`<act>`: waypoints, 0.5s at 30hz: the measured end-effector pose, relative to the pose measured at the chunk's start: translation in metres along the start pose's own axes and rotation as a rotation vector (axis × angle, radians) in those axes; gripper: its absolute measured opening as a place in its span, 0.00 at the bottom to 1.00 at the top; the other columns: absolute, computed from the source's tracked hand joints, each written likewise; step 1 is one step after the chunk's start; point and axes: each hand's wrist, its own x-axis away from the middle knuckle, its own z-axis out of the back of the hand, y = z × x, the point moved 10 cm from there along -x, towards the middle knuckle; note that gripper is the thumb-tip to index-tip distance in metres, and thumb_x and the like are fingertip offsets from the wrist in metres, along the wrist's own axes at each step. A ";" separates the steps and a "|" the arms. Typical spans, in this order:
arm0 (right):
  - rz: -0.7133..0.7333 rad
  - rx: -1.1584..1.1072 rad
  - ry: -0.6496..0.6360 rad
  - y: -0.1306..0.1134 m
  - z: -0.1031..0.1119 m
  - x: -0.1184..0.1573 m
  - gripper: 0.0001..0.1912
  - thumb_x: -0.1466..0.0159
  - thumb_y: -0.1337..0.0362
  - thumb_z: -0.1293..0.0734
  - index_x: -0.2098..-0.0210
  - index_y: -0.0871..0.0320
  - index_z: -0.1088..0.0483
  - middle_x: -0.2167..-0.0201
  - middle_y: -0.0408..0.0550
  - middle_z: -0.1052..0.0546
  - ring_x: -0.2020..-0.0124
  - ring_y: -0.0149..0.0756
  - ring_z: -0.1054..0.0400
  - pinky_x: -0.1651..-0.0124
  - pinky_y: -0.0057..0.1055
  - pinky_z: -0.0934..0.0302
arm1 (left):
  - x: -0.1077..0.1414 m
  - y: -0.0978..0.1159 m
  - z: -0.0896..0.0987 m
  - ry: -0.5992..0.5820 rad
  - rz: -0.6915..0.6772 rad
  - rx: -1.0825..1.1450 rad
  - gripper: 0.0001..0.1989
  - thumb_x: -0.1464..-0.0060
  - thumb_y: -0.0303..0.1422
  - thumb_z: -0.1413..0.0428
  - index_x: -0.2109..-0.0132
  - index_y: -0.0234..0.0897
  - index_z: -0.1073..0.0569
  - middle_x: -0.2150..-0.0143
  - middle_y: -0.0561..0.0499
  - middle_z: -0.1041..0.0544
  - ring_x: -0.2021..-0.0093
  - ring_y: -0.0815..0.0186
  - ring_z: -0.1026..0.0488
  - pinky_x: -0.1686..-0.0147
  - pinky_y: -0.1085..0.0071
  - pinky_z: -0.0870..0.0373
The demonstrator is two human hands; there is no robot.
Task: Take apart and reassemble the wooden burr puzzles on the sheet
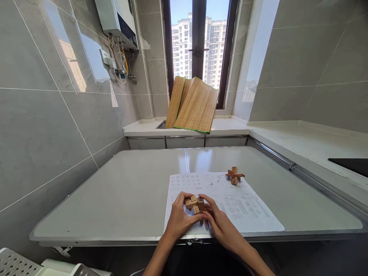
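Both my hands hold a wooden interlocking puzzle (193,203) of light and darker brown pieces, just above a printed sheet. My left hand (179,216) grips it from the left, with the thumb reaching along its near side. From the right, my right hand (217,218) closes its fingers and thumb round the darker block. Small dark marks show on some of the pieces. Part of the puzzle is hidden behind my fingers. A second wooden puzzle (234,176), cross-shaped and reddish brown, rests at the far right part of the printed sheet (258,214).
The sheet lies on a white folding table (115,199) with a seam down its middle. Behind it, a folded bamboo mat (198,103) leans against the window on a white ledge. A white counter (316,138) runs along the right; a perforated white rack (18,264) stands low at left.
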 end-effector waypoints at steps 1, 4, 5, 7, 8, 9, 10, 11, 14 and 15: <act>0.001 0.020 -0.007 -0.001 0.000 0.000 0.25 0.25 0.57 0.46 0.30 0.47 0.50 0.54 0.50 0.21 0.60 0.41 0.26 0.51 0.40 0.32 | 0.000 0.001 0.000 -0.003 -0.003 -0.001 0.25 0.57 0.43 0.29 0.56 0.41 0.30 0.60 0.52 0.23 0.61 0.61 0.26 0.59 0.65 0.30; 0.006 0.047 0.013 -0.004 0.004 -0.002 0.26 0.26 0.59 0.44 0.30 0.44 0.46 0.47 0.50 0.23 0.49 0.44 0.27 0.44 0.42 0.34 | 0.000 0.002 -0.001 -0.016 -0.018 0.008 0.27 0.60 0.43 0.27 0.56 0.41 0.29 0.60 0.53 0.23 0.61 0.60 0.26 0.59 0.65 0.30; 0.007 0.048 0.020 -0.005 0.004 -0.003 0.26 0.27 0.59 0.44 0.30 0.44 0.45 0.45 0.49 0.24 0.46 0.45 0.28 0.42 0.42 0.35 | 0.001 0.003 -0.001 -0.021 -0.021 0.014 0.28 0.61 0.43 0.27 0.56 0.41 0.29 0.60 0.52 0.23 0.60 0.60 0.26 0.60 0.65 0.30; 0.004 0.044 0.033 -0.006 0.004 -0.004 0.26 0.27 0.60 0.43 0.30 0.43 0.44 0.43 0.49 0.24 0.44 0.45 0.29 0.41 0.43 0.36 | 0.001 0.003 -0.001 -0.023 -0.026 0.022 0.27 0.60 0.43 0.28 0.56 0.41 0.30 0.60 0.52 0.22 0.61 0.60 0.25 0.60 0.65 0.29; 0.003 0.040 0.040 -0.005 0.003 -0.004 0.26 0.27 0.60 0.43 0.30 0.43 0.44 0.42 0.48 0.24 0.43 0.45 0.29 0.40 0.43 0.36 | 0.000 0.003 -0.001 -0.021 -0.026 0.022 0.26 0.59 0.43 0.28 0.56 0.41 0.30 0.60 0.52 0.23 0.61 0.60 0.25 0.60 0.65 0.29; 0.004 0.036 0.048 -0.005 0.003 -0.004 0.26 0.27 0.60 0.43 0.30 0.43 0.44 0.42 0.48 0.25 0.42 0.45 0.29 0.39 0.44 0.37 | 0.000 0.003 -0.001 -0.019 -0.025 0.022 0.25 0.59 0.42 0.28 0.57 0.41 0.30 0.61 0.53 0.23 0.62 0.60 0.26 0.61 0.65 0.30; 0.008 0.032 0.057 -0.005 0.003 -0.004 0.26 0.27 0.60 0.43 0.30 0.43 0.44 0.41 0.48 0.25 0.42 0.45 0.30 0.38 0.45 0.37 | 0.000 0.003 -0.001 -0.018 -0.024 0.022 0.25 0.58 0.42 0.28 0.57 0.41 0.30 0.61 0.53 0.23 0.62 0.61 0.26 0.61 0.66 0.30; 0.013 0.026 0.064 -0.005 0.003 -0.003 0.26 0.27 0.60 0.43 0.30 0.43 0.44 0.41 0.48 0.25 0.41 0.45 0.30 0.38 0.45 0.38 | 0.000 0.002 -0.001 -0.018 -0.020 0.025 0.25 0.58 0.42 0.29 0.57 0.41 0.30 0.61 0.53 0.23 0.62 0.61 0.26 0.61 0.66 0.30; 0.007 -0.030 0.063 -0.002 0.001 -0.002 0.25 0.26 0.58 0.43 0.30 0.43 0.44 0.41 0.47 0.25 0.40 0.45 0.31 0.37 0.46 0.39 | 0.001 0.001 -0.002 -0.030 0.006 0.053 0.25 0.59 0.41 0.28 0.56 0.41 0.30 0.61 0.53 0.22 0.62 0.61 0.26 0.61 0.66 0.30; -0.001 -0.063 0.058 0.000 0.000 -0.001 0.25 0.26 0.58 0.43 0.30 0.43 0.44 0.41 0.47 0.25 0.40 0.45 0.30 0.36 0.46 0.39 | 0.001 0.000 -0.002 -0.037 0.020 0.068 0.26 0.59 0.41 0.28 0.56 0.41 0.29 0.61 0.53 0.22 0.62 0.61 0.26 0.60 0.66 0.30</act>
